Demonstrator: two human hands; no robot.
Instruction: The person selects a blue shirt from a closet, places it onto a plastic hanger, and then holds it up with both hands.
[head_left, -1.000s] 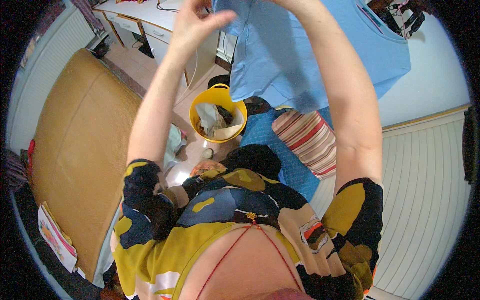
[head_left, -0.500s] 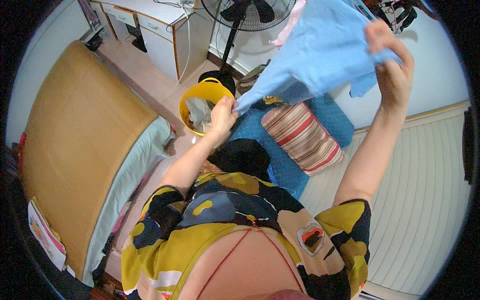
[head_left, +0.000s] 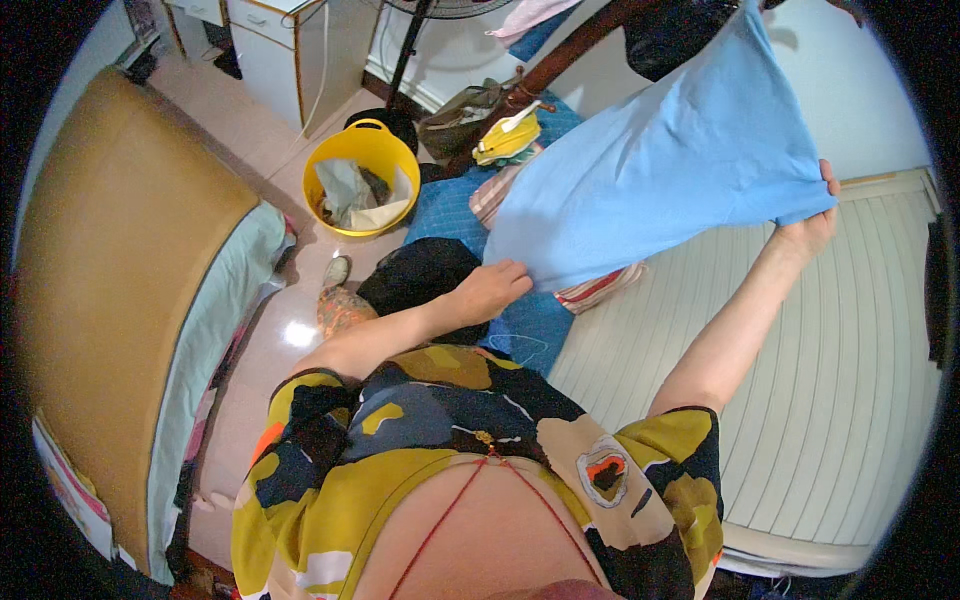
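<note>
A light blue cloth (head_left: 665, 165) is spread between my two hands, and its upper end runs up out of sight at the top edge. My left hand (head_left: 492, 292) pinches its lower left corner, fingers closed. Around the right corner my right hand (head_left: 812, 222) is closed, with fingertips showing over the edge. Beneath the cloth, a red-and-cream striped pillow (head_left: 597, 287) lies mostly covered on a blue quilted surface (head_left: 440, 212).
A yellow bucket (head_left: 318, 222) with bags inside stands on the floor. Behind the cloth are a dark wooden post (head_left: 575, 55), a grey-brown bag (head_left: 462, 115) and a yellow item (head_left: 508, 137). A tan-topped bed (head_left: 130, 260) is left; a ribbed cream panel (head_left: 740, 400) is right.
The cloth has opened out from a slanting, bunched stretch into a broad sheet. My left hand came nearer me and my right hand moved lower. The view has shifted too.
</note>
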